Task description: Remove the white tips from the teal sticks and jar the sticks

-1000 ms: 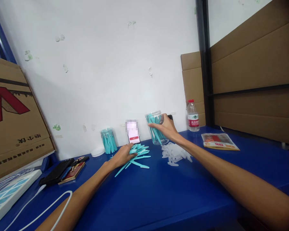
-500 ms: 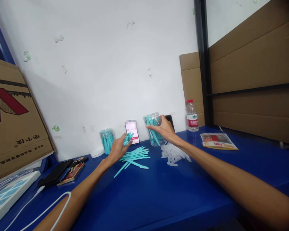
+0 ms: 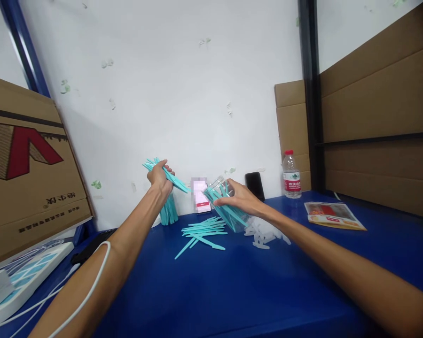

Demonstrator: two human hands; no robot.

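My left hand (image 3: pixel 159 176) is closed round a bundle of slim turquoise plastic sticks (image 3: pixel 177 182), raised above a jar of upright turquoise sticks (image 3: pixel 168 212). My forearm and hand partly hide that jar. My right hand (image 3: pixel 241 197) grips a clear plastic jar (image 3: pixel 229 211) from its right side. The jar is tilted with its mouth to the upper left, and turquoise sticks lean inside it. Between the two jars, a loose pile of turquoise sticks (image 3: pixel 205 230) lies on the blue table (image 3: pixel 211 286). Small translucent white pieces (image 3: pixel 264 232) are heaped just right of the tilted jar.
A lit phone (image 3: pixel 200 199) and a dark phone (image 3: pixel 254 186) lean against the wall. To the right are a water bottle (image 3: pixel 291 176) and a food packet (image 3: pixel 334 216). A power strip (image 3: pixel 31 277) and white cable lie left, near a cardboard box (image 3: pixel 31 188).
My left hand has moved up and left with sticks, from beside the phone to above the left jar. The jar in my right hand tilts further left. The camera view has shifted slightly.
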